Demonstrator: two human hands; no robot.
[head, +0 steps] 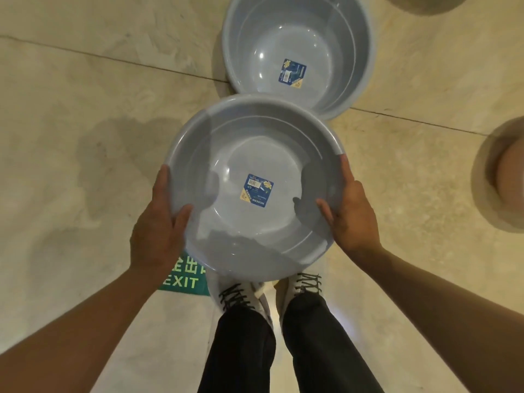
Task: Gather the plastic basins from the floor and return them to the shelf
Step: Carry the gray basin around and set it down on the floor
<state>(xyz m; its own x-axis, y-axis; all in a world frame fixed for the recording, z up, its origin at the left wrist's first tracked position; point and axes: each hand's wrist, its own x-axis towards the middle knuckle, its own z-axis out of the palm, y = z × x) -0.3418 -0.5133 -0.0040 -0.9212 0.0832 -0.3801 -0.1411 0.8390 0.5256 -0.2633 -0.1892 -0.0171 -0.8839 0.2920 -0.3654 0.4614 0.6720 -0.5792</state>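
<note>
I hold a round grey-blue plastic basin (pixel 255 143) in front of me, above my feet, its mouth facing up. A blue label sticks to its bottom. My left hand (pixel 158 222) grips its left rim with the thumb inside. On the opposite rim sits my right hand (pixel 351 211), gripping the same way. A second grey-blue basin (pixel 340 38) of the same kind stands on the floor just beyond the held one, also with a blue label inside. No shelf is in view.
A pinkish-brown basin (pixel 507 177) stands on the floor at the right edge, partly cut off. A dark round shape (pixel 425 4) shows at the top edge. A green EXIT floor sign (pixel 181 282) lies by my left shoe. The floor is beige tile.
</note>
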